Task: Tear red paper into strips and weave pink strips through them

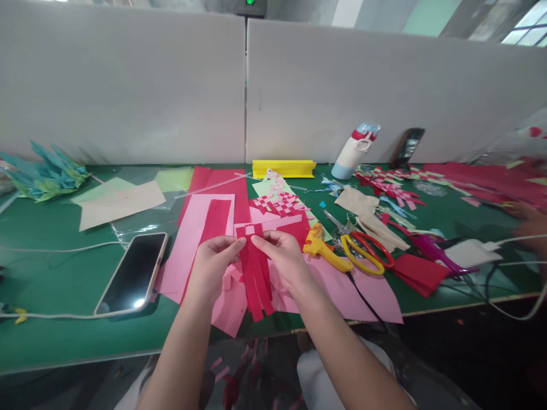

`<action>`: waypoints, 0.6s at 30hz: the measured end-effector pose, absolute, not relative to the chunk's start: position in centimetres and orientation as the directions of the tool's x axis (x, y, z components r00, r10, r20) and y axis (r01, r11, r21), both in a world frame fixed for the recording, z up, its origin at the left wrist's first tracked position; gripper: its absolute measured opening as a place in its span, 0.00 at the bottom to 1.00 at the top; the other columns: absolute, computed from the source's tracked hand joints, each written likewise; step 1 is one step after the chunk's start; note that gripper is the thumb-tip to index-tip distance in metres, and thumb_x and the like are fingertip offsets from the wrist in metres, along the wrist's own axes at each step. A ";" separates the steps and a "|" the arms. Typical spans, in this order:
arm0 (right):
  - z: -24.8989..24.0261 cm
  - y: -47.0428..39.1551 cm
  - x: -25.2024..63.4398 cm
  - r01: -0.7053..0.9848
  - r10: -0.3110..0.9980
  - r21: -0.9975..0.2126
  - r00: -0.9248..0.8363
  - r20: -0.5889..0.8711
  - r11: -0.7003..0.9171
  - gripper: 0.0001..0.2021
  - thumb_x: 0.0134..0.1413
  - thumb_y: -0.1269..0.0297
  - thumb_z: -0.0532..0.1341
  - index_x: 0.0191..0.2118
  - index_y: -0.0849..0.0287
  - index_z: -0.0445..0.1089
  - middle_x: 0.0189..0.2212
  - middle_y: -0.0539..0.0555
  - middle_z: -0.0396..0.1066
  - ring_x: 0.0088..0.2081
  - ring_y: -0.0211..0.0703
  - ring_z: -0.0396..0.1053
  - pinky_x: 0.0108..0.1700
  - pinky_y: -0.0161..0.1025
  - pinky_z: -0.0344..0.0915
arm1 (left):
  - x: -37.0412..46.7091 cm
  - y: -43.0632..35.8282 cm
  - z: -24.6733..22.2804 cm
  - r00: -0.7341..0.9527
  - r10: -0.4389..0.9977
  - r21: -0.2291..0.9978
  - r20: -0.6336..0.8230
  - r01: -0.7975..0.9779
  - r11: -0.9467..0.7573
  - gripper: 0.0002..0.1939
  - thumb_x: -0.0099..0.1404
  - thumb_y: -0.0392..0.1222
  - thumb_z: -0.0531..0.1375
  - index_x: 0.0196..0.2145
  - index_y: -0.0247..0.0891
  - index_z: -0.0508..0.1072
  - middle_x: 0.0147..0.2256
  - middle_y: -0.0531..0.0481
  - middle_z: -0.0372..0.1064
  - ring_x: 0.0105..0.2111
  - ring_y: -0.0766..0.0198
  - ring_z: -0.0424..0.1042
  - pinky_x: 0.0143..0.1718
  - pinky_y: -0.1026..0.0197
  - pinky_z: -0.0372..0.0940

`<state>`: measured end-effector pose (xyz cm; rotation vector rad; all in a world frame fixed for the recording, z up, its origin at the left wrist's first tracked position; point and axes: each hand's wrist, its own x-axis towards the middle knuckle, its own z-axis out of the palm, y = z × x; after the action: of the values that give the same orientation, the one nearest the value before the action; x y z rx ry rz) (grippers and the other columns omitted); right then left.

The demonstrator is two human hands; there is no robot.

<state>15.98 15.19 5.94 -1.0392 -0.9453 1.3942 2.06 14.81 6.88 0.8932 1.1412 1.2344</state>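
Note:
Between both hands hangs a red paper piece [255, 279] cut into several strips, with a pale pink strip [282, 223] crossing its top. My left hand [217, 259] pinches its upper left edge between thumb and fingers. On the other side, my right hand [284, 256] pinches the upper right edge, thumb in front. Under the hands lie pink sheets [231, 314] and small folded pink bits [232, 277]. Just beyond sits a woven red and pink checkered paper piece [280, 204]. A yellow glue gun [327, 253] lies right of my right hand.
Scissors [363, 256] with red and yellow handles lie beside the glue gun. A phone [133, 273] and white cable are at left. A bottle [354, 151] leans near the partition [384, 91]. Another person's blurred hand [530, 228] is at far right. Paper scraps lie on the floor.

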 end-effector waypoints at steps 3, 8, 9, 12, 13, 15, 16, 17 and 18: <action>6.0 15.1 16.0 -0.295 0.995 -0.950 -0.018 -0.096 -0.097 0.12 0.39 0.57 0.69 0.28 0.59 0.74 0.25 0.52 0.74 0.29 0.41 0.72 0.34 0.39 0.68 | 2.0 14.8 6.8 -0.038 0.987 0.958 -0.158 -0.248 0.143 0.12 0.48 0.46 0.70 0.24 0.35 0.77 0.21 0.52 0.70 0.20 0.72 0.65 0.24 0.69 0.62; 5.9 15.1 15.9 -0.320 0.995 -0.942 -0.018 -0.096 -0.097 0.12 0.38 0.57 0.70 0.28 0.60 0.74 0.25 0.52 0.75 0.29 0.42 0.73 0.34 0.39 0.68 | 2.1 14.7 7.1 -0.047 0.987 0.957 -0.153 -0.255 0.136 0.11 0.48 0.45 0.70 0.23 0.35 0.76 0.19 0.54 0.67 0.20 0.72 0.64 0.24 0.70 0.62; 5.9 15.1 15.8 -0.327 0.995 -0.940 -0.024 -0.095 -0.098 0.12 0.38 0.57 0.70 0.28 0.60 0.75 0.26 0.52 0.75 0.29 0.42 0.73 0.34 0.39 0.69 | 2.1 14.7 7.1 -0.044 0.987 0.958 -0.153 -0.254 0.137 0.11 0.48 0.45 0.69 0.23 0.35 0.76 0.19 0.54 0.67 0.20 0.72 0.64 0.24 0.70 0.62; 6.1 15.0 15.8 -0.350 0.995 -0.931 -0.045 -0.094 -0.104 0.13 0.39 0.57 0.70 0.29 0.60 0.75 0.27 0.53 0.76 0.30 0.42 0.73 0.35 0.39 0.69 | 2.1 14.7 7.1 -0.038 0.987 0.959 -0.154 -0.248 0.140 0.11 0.48 0.45 0.69 0.24 0.35 0.76 0.21 0.53 0.69 0.21 0.72 0.65 0.24 0.69 0.62; 6.1 15.0 15.8 -0.357 0.994 -0.928 -0.047 -0.097 -0.107 0.13 0.39 0.56 0.70 0.29 0.60 0.75 0.27 0.53 0.76 0.30 0.42 0.73 0.34 0.38 0.69 | 2.1 14.7 7.1 -0.036 0.988 0.960 -0.153 -0.244 0.140 0.11 0.48 0.45 0.69 0.24 0.35 0.76 0.21 0.53 0.69 0.21 0.71 0.65 0.24 0.69 0.62; 6.1 15.0 15.8 -0.368 0.993 -0.922 -0.046 -0.110 -0.119 0.13 0.39 0.55 0.70 0.28 0.60 0.75 0.26 0.53 0.75 0.29 0.42 0.73 0.33 0.38 0.69 | 2.1 14.7 6.9 -0.029 0.988 0.963 -0.151 -0.231 0.141 0.11 0.48 0.46 0.69 0.23 0.35 0.76 0.20 0.53 0.68 0.20 0.71 0.65 0.24 0.68 0.62; 6.1 15.0 15.8 -0.371 0.992 -0.920 -0.042 -0.119 -0.126 0.14 0.39 0.55 0.70 0.28 0.60 0.74 0.25 0.53 0.75 0.27 0.42 0.72 0.31 0.38 0.68 | 2.1 14.7 6.9 -0.025 0.988 0.965 -0.150 -0.222 0.141 0.12 0.48 0.46 0.69 0.23 0.35 0.76 0.20 0.53 0.68 0.20 0.72 0.64 0.23 0.69 0.61; 6.0 15.0 15.8 -0.373 0.991 -0.919 -0.035 -0.126 -0.130 0.14 0.39 0.54 0.70 0.27 0.60 0.74 0.24 0.52 0.75 0.26 0.41 0.72 0.30 0.38 0.67 | 2.1 14.7 6.9 -0.020 0.989 0.967 -0.149 -0.212 0.141 0.12 0.48 0.46 0.69 0.23 0.34 0.76 0.19 0.53 0.67 0.20 0.72 0.63 0.23 0.69 0.60; 6.0 15.0 15.7 -0.377 0.991 -0.917 -0.026 -0.133 -0.133 0.14 0.39 0.54 0.70 0.26 0.61 0.74 0.23 0.52 0.74 0.24 0.40 0.71 0.28 0.37 0.67 | 2.1 14.7 6.8 -0.016 0.989 0.969 -0.148 -0.202 0.141 0.12 0.48 0.46 0.69 0.23 0.34 0.76 0.19 0.53 0.67 0.20 0.72 0.62 0.22 0.69 0.60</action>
<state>15.74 14.98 5.96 -1.0110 -0.8497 1.4655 2.12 14.72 6.84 0.9406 1.1471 1.2125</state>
